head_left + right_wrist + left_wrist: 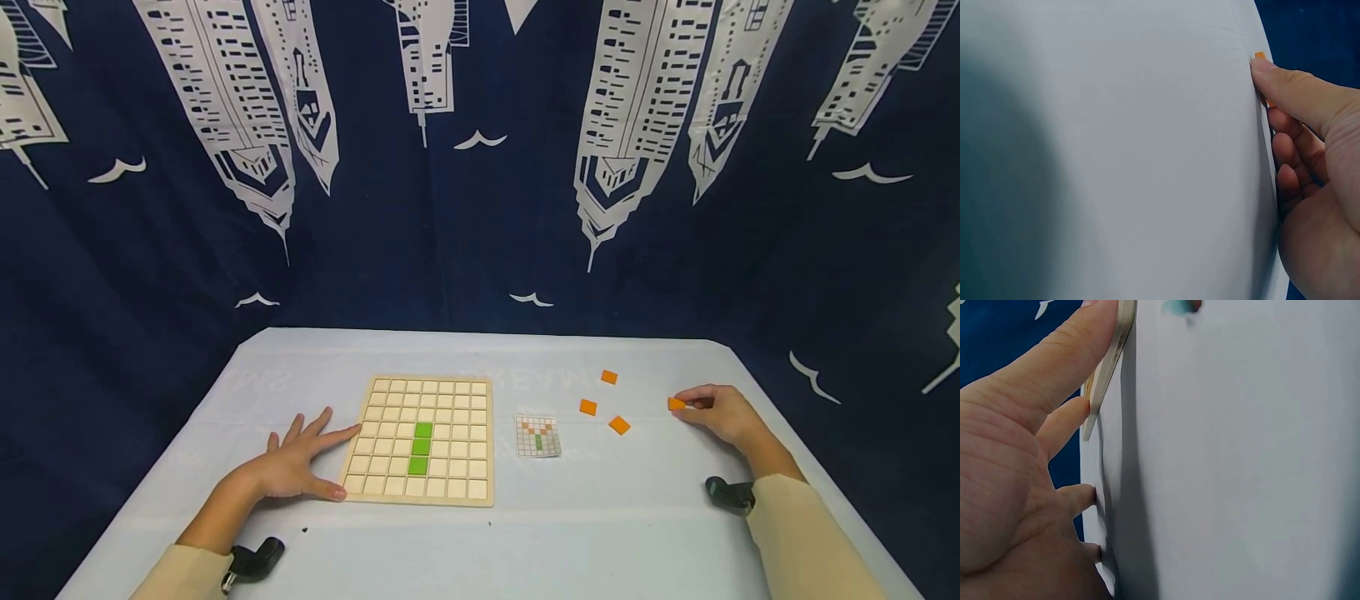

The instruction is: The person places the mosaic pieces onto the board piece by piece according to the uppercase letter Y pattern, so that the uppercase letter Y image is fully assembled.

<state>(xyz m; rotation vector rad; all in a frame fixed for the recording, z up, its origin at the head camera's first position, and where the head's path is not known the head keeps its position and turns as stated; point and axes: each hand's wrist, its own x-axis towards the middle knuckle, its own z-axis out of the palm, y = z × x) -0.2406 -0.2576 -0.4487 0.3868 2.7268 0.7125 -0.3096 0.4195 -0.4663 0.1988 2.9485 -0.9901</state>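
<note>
A wooden grid board (457, 502) lies flat on the table, with green square tiles (420, 445) in a column of three near its middle. My left hand (288, 468) spreads its fingers, and its thumb and forefinger touch the board's left edge; the left wrist view shows the thumb (1066, 356) against that edge. At the right, my right hand (723, 414) pinches an orange square tile (676, 403) between thumb and fingers. In the right wrist view only a bit of this orange tile (1260, 55) shows past the thumb.
Three loose orange tiles (588, 407) lie between the board and my right hand. A small printed pattern card (537, 446) with a coloured grid sits just right of the board. Behind the white table (600, 533) hangs a dark blue cloth (450, 233) with white buildings.
</note>
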